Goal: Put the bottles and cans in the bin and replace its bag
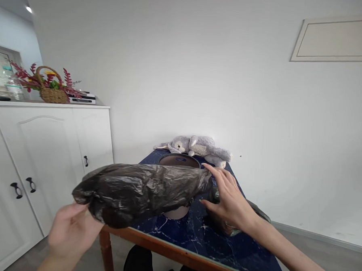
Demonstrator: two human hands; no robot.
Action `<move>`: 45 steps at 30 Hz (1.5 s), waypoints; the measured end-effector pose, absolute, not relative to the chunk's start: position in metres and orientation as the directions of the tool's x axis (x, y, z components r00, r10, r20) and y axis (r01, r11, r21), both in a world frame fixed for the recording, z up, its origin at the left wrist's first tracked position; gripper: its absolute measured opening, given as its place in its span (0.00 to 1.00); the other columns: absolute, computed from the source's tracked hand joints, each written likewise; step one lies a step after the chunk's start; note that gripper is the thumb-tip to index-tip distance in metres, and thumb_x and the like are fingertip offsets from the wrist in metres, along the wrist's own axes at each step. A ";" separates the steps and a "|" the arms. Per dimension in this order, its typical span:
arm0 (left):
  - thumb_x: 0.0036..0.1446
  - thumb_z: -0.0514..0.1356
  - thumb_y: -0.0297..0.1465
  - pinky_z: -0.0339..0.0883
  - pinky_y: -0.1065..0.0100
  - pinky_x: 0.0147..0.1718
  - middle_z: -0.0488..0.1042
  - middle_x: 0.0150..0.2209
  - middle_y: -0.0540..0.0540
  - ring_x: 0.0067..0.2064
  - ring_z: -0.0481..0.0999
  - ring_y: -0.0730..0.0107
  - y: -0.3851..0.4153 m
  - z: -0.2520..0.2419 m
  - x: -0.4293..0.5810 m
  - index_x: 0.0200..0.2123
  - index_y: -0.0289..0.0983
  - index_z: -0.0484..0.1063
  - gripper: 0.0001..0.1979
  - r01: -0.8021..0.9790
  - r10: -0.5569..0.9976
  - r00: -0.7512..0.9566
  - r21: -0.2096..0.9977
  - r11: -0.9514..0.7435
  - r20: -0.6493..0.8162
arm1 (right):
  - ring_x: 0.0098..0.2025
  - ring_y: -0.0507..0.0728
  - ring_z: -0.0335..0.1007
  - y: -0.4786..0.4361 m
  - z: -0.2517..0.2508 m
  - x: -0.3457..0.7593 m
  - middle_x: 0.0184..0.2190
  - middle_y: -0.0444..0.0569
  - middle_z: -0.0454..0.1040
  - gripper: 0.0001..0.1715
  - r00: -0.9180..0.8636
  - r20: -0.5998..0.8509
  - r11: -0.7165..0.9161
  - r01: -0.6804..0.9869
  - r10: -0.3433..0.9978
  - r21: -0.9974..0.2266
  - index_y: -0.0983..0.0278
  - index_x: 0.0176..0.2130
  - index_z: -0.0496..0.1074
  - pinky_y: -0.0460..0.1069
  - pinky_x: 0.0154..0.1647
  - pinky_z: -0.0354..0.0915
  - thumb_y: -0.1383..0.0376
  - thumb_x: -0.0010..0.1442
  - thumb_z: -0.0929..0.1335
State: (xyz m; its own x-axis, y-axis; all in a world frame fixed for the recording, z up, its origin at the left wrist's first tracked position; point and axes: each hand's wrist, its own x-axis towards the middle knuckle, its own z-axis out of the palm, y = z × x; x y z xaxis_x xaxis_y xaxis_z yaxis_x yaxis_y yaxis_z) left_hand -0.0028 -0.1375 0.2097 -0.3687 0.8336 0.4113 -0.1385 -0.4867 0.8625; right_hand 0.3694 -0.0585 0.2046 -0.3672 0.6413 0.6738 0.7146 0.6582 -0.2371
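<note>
A black plastic bag (pixel 147 190) stretches sideways in front of me, above the near part of the table. My left hand (pixel 73 231) pinches its left end between thumb and fingers. At the other end is my right hand (pixel 226 194), thumb and fingers spread apart, the fingertips at the bag's edge; whether they touch it is hard to tell. Behind the bag stands a brown-grey trash bin (pixel 178 213), its rim and lower part showing and its middle hidden. More dark plastic (pixel 257 210) lies on the table, partly covered by my right hand and forearm.
A blue marbled table (pixel 190 235) with a wooden edge stands before me. At its far end, a grey plush rabbit (pixel 198 146) lies against the wall. To the left, a white cabinet (pixel 56 141) carries a flower basket (pixel 53 94) and a plastic bottle (pixel 13 88).
</note>
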 end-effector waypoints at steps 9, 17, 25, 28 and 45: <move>0.63 0.56 0.33 0.72 0.55 0.53 0.73 0.27 0.54 0.44 0.74 0.65 -0.120 0.233 -0.058 0.26 0.39 0.71 0.13 -0.109 0.786 -0.482 0.864 -0.492 0.386 | 0.39 0.59 0.74 -0.061 0.233 0.349 0.36 0.48 0.80 0.16 -0.478 0.484 0.678 0.453 0.733 -0.578 0.61 0.36 0.75 0.52 0.39 0.69 0.55 0.72 0.65; 0.68 0.58 0.46 0.68 0.51 0.61 0.79 0.57 0.38 0.62 0.75 0.50 -0.093 0.238 -0.080 0.49 0.39 0.71 0.17 0.080 0.809 -0.536 0.969 -0.234 0.240 | 0.35 0.58 0.82 -0.099 0.292 0.307 0.37 0.56 0.84 0.28 -0.613 0.202 0.195 -0.080 0.764 -0.978 0.66 0.38 0.80 0.50 0.36 0.75 0.44 0.71 0.68; 0.69 0.58 0.38 0.74 0.63 0.44 0.77 0.38 0.47 0.42 0.78 0.61 -0.163 0.251 0.022 0.41 0.43 0.73 0.06 0.719 0.548 0.054 0.348 -0.601 0.835 | 0.31 0.53 0.80 -0.120 0.341 0.264 0.30 0.53 0.83 0.27 -0.732 0.171 0.016 -0.213 0.660 -0.977 0.69 0.51 0.82 0.45 0.37 0.75 0.53 0.78 0.61; 0.63 0.63 0.41 0.74 0.64 0.35 0.77 0.34 0.48 0.34 0.77 0.62 -0.172 0.263 0.047 0.40 0.42 0.72 0.10 0.719 0.578 0.044 0.376 -0.585 0.815 | 0.25 0.52 0.76 -0.132 0.356 0.252 0.21 0.47 0.79 0.29 -0.807 0.142 0.029 -0.153 0.573 -0.988 0.69 0.53 0.81 0.45 0.33 0.73 0.53 0.78 0.60; 0.63 0.64 0.50 0.82 0.62 0.42 0.85 0.47 0.44 0.46 0.85 0.49 -0.182 0.263 0.017 0.56 0.45 0.80 0.24 0.520 0.875 -0.016 0.751 -0.406 0.484 | 0.32 0.50 0.69 -0.111 0.327 0.268 0.44 0.47 0.79 0.18 -0.725 0.178 0.644 0.436 0.665 -0.629 0.62 0.46 0.77 0.46 0.29 0.63 0.54 0.62 0.77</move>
State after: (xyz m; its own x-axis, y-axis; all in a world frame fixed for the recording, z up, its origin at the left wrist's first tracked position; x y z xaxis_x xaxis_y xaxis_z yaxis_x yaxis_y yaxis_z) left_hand 0.0168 -0.1824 0.2630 -0.0155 0.8751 0.4838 0.5203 -0.4061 0.7513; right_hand 0.2685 -0.1107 0.3266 -0.7253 0.6651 0.1779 0.4359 0.6437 -0.6290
